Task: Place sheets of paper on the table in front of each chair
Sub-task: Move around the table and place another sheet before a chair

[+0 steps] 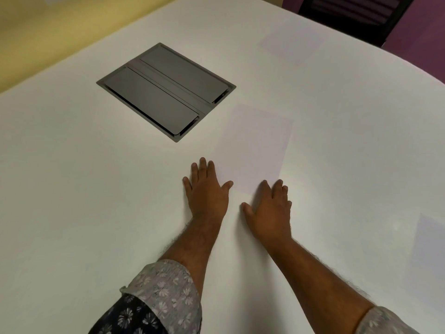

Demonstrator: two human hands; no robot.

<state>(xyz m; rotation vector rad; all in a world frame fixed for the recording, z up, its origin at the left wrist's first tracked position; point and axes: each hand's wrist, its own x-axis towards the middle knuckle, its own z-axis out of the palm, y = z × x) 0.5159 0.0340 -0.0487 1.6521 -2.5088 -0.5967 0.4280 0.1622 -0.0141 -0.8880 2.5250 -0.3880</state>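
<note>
1. The left hand (207, 191) lies flat, palm down, fingers spread, on the white table (72, 201). It grips nothing.
2. Its thumb reaches right onto the near left corner of a sheet (252, 148); the other fingers lie along that sheet's left edge, and whether they rest on the paper or on bare table cannot be told.
3. The right hand (269, 213) is also flat, palm down and open, just to the right of the left hand and a little nearer. Its fingertips rest at the sheet's near edge. The two hands lie side by side with a narrow gap between them.
4. Both forearms are bare, with floral sleeves (166, 292) rolled back at the near edge of the view.
5. The sheet is pale, lies flat, and stretches away from the hands toward the far right, slightly tilted.
6. Just left of its far end a grey cable box (166, 91) with two closed flaps is set flush in the tabletop.
7. A second sheet (292, 43) lies flat near the far right edge of the table, in front of a dark chair (356, 13) that stands on a purple floor (419, 47).
8. A third sheet (431, 244) lies at the right edge of the view, cut off by the frame.
9. A yellowish floor (48, 27) shows beyond the table's far left edge.
</note>
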